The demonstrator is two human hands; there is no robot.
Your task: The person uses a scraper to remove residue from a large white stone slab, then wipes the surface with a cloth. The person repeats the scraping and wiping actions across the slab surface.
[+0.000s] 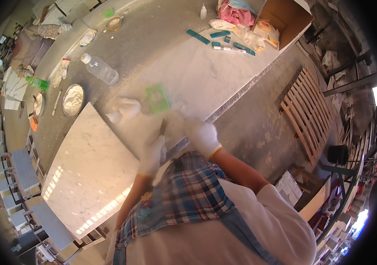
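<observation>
Grey flat blade [163, 127] was held by left hand [152, 154] near green box [157, 98]; right hand [202, 137] grip couldn't be discerned; work seemed unfinished.

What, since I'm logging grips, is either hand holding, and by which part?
The left hand holds a slim dark tool by its near end, the far end jutting out. Whether the right hand holds anything cannot be told.
</observation>
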